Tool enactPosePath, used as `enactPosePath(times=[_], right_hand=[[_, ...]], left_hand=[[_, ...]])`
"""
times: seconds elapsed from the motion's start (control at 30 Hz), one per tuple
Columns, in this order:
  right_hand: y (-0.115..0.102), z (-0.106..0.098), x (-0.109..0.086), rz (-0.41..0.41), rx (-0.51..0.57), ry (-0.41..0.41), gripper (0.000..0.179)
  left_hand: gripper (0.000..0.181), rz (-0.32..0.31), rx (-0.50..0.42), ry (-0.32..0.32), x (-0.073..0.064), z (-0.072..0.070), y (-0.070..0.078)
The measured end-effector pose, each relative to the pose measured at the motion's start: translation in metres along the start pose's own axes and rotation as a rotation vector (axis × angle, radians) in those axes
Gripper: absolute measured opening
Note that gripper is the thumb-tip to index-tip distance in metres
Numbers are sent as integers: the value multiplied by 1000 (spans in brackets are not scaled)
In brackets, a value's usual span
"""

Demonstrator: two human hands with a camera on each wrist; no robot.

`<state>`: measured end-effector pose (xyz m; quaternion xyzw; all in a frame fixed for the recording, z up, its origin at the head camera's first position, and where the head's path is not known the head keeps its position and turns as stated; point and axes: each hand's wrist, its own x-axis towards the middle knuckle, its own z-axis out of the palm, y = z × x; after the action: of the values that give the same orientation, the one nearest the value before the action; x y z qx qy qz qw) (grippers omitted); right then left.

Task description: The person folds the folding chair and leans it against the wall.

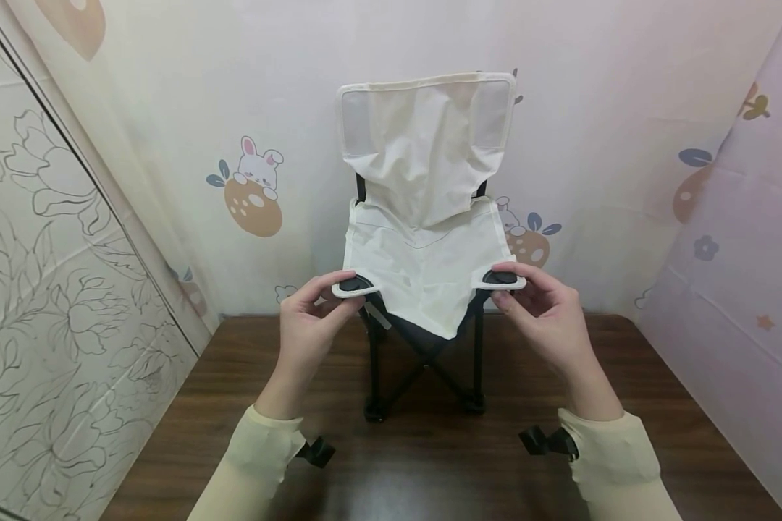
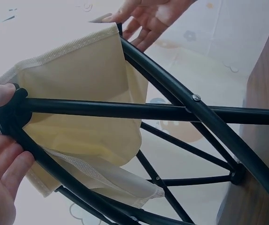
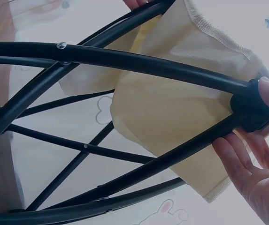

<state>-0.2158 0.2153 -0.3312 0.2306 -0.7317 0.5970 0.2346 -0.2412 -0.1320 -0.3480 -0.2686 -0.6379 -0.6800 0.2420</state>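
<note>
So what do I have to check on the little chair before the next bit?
1. Chair upright on the table: ok.
2. Left hand pinching the left front corner: ok.
3. Right hand pinching the right front corner: ok.
4. Seat cloth pulled flat: not ok, it's creased and droops between the front corners.
5. Legs firm enough to sit on: cannot tell just from looking.

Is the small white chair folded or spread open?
Spread open: the chair stands with its black legs apart and crossing, and its white seat is spread wide.
</note>
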Motion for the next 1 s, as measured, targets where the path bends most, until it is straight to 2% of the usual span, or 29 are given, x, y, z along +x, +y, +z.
enactPosePath(times=[1.0], right_hand=[[-5, 5, 3, 12, 14, 11, 39]], left_hand=[[35, 17, 3, 4, 2, 3, 0]])
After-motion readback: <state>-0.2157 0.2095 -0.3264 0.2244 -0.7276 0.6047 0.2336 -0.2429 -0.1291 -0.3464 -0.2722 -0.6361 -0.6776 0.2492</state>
